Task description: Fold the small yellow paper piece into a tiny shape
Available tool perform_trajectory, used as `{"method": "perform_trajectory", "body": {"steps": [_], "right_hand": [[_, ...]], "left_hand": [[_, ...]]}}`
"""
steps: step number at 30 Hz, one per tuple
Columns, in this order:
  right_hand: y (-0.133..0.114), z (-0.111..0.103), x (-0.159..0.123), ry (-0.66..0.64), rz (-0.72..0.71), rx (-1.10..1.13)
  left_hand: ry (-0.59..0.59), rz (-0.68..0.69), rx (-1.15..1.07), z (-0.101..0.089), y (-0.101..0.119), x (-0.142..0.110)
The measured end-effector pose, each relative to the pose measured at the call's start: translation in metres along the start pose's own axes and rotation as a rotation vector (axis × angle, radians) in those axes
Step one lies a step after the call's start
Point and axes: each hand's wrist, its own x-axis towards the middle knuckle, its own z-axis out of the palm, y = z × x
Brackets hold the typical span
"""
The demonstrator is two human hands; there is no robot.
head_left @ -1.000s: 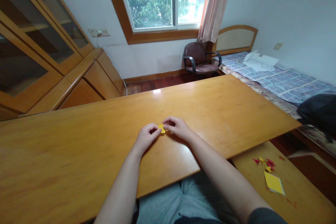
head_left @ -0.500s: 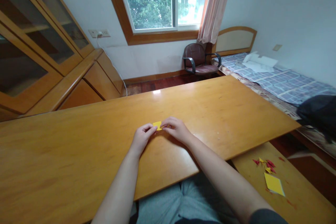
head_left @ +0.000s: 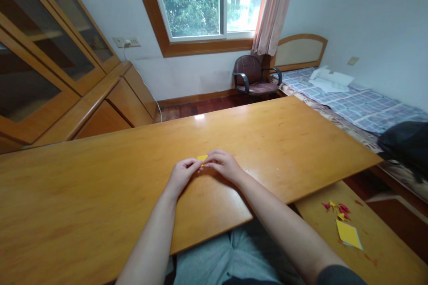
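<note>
A small piece of yellow paper [head_left: 202, 158] is pinched between my two hands, just above the wooden table [head_left: 133, 178]. My left hand [head_left: 183, 174] grips its left and near side with thumb and fingers. From the right, my right hand [head_left: 223, 164] holds the other side, fingers bent over it. The fingertips of both hands nearly meet and cover much of the paper, so any fold in it is hard to make out.
On a lower wooden surface [head_left: 394, 249] at the right lie a stack of yellow paper squares [head_left: 348, 234] and several small red and yellow folded paper pieces [head_left: 341, 209]. A brown armchair [head_left: 249, 73], a bed [head_left: 364, 102] and a dark bag [head_left: 406, 142] stand beyond.
My fingertips have come closer together over the yellow paper, and less of it shows. The paper has shifted slightly to the right.
</note>
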Motion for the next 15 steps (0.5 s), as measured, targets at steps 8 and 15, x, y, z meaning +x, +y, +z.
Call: {"method": "perform_trajectory", "body": {"steps": [8, 15], "right_hand": [[-0.0096, -0.0046, 0.0019, 0.015, 0.088, 0.069], [-0.0069, -0.0048, 0.0031, 0.012, 0.078, 0.095]], "left_hand": [[-0.015, -0.006, -0.012, 0.0001, 0.0040, -0.0015], [-0.021, -0.001, 0.007, 0.0008, 0.0028, -0.0024]]}}
